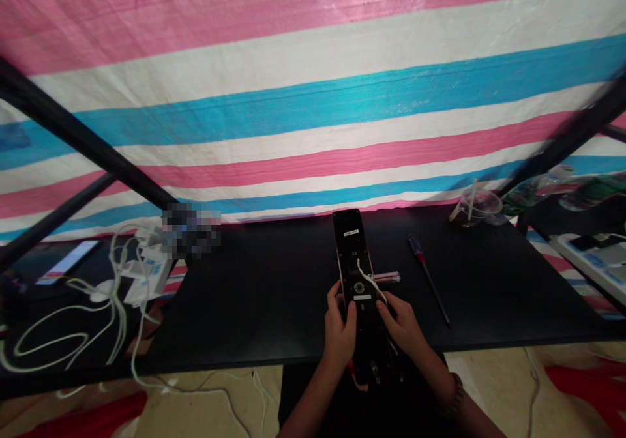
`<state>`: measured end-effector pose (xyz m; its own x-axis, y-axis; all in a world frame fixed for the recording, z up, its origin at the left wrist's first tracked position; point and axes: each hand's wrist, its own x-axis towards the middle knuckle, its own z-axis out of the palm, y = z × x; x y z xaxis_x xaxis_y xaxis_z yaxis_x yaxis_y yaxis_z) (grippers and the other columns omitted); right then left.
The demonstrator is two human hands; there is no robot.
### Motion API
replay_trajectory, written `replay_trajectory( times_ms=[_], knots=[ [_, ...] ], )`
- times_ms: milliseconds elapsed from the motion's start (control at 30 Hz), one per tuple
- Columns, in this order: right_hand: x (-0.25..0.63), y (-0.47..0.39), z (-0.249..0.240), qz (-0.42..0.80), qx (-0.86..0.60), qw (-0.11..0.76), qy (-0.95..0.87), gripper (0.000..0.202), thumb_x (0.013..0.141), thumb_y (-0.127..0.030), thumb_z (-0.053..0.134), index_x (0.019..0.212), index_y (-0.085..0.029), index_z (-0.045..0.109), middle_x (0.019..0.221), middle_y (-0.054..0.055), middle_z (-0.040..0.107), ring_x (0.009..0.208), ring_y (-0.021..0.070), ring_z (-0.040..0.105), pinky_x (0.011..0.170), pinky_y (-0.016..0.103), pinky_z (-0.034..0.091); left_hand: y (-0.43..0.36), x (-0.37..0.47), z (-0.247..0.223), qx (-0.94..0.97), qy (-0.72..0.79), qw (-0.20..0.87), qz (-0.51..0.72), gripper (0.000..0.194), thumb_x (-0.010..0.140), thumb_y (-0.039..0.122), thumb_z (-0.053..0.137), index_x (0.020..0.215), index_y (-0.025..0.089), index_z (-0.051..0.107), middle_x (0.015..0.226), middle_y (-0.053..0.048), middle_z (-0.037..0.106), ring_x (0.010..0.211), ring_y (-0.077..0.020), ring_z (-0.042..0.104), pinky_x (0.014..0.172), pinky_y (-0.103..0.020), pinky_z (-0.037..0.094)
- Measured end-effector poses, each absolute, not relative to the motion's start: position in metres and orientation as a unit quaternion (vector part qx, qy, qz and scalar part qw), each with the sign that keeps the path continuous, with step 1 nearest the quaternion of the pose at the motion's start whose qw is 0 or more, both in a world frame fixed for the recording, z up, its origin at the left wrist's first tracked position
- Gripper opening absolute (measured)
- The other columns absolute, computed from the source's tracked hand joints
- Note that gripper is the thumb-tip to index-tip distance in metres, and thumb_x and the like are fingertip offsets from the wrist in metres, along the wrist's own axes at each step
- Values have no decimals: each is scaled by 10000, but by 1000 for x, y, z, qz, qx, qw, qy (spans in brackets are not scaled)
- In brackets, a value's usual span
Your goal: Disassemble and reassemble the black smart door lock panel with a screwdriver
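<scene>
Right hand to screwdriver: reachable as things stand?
Likely yes: nothing visible lies between the right hand and the screwdriver on the table, though that hand would first have to leave the black device.

The elongated device (349, 265) is smooth and slightly glossy. The screwdriver handle (415, 245) is glossy plastic; its shaft (435, 293) is smooth metal. The surface (254, 294) is smooth, semi-matt. The striped sheet (313, 109) is creased, glossy woven plastic.

No text can be read. On the black device (347, 220), one white label (351, 233) sits toward its 12 o'clock end and a second white label (362, 297) near the middle; the print on both is too small.
</scene>
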<state>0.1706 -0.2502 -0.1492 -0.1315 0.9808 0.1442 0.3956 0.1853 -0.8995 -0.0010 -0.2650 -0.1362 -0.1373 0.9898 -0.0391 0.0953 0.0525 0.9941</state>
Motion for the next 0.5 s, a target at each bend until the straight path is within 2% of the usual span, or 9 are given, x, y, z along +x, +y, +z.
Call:
replay_trajectory(
  times_ms=[200, 500],
  knots=[
    [170, -250, -148, 370, -524, 399, -655, 303, 985, -399, 476, 984, -198, 702, 908, 62, 745, 922, 260, 710, 835, 335, 552, -264, -1, -137, 472, 570, 451, 499, 515, 959, 431, 522, 1410, 204, 420, 1153, -105, 717, 1049, -226, 702, 927, -375, 531],
    [170, -250, -146, 374, -520, 399, -657, 311, 999, -411, 459, 1005, -195, 682, 942, 67, 743, 941, 259, 709, 842, 327, 546, -265, -2, -138, 475, 562, 455, 502, 512, 967, 427, 516, 1418, 214, 402, 1142, -97, 717, 1036, -223, 705, 919, -375, 533]
  ],
)
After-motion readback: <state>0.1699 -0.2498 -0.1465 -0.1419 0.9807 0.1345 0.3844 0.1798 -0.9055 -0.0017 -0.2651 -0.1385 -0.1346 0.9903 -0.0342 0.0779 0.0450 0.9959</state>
